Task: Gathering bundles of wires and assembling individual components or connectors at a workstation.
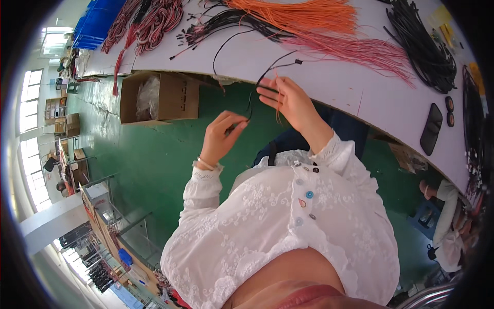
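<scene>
My left hand (224, 135) is closed in a pinch on a thin black cable (250, 105), in front of the table edge. The cable rises from there past the fingertips of my right hand (292, 103) and ends over the table in a small black connector (298, 62). In my right hand, thin orange wires (278, 114) hang across the half-curled fingers; the thumb lies against them. Another black cable (215, 56) droops over the table edge, its reddish end hanging down. Where exactly the black cable touches my right fingers is hard to make out.
On the white table (329, 77) lie orange wires (309, 15), pink-red wires (355, 49), black cables with connectors (226, 26), a black coil (419, 46) and a phone (431, 129). A cardboard box (177, 95) stands on the green floor. Another person's arm (446, 206) shows at right.
</scene>
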### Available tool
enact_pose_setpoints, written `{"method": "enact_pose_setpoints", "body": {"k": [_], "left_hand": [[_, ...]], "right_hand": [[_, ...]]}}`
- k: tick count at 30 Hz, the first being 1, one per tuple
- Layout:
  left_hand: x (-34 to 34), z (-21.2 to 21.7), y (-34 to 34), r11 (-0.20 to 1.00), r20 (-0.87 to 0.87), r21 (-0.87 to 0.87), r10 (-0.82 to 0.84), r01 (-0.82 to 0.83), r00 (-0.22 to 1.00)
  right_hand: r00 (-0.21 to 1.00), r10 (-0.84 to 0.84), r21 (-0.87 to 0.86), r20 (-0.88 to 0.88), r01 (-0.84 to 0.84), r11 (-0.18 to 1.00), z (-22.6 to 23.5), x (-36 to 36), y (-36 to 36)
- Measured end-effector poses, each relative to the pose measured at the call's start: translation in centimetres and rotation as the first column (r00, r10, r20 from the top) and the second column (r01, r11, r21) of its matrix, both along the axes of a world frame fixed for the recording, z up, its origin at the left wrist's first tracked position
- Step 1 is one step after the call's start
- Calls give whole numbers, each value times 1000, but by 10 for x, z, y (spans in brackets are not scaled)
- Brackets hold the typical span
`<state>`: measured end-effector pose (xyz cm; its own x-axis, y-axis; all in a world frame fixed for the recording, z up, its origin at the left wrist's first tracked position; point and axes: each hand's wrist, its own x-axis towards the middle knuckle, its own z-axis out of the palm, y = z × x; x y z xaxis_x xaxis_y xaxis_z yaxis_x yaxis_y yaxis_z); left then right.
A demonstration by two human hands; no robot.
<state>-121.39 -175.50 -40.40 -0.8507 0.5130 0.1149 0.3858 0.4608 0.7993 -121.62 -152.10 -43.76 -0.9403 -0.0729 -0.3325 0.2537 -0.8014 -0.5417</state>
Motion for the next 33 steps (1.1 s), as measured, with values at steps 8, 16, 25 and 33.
{"method": "enact_pose_setpoints", "body": {"k": [8,16,25,33], "left_hand": [[-13,-29,18,929,270,364,-34,-70,962],[-32,2,1,977,110,163,-158,139,981],[-162,42,20,902,-923,-239,-97,-359,372],[-150,29,46,961,-862,-213,-99,-177,498]], "right_hand": [[990,-12,-47,-140,5,999,11,-12,0],[953,-270,-19,-139,270,963,5,-30,19],[955,-238,-52,-178,233,971,41,-28,55],[908,-390,-231,-154,351,908,18,-35,51]]}}
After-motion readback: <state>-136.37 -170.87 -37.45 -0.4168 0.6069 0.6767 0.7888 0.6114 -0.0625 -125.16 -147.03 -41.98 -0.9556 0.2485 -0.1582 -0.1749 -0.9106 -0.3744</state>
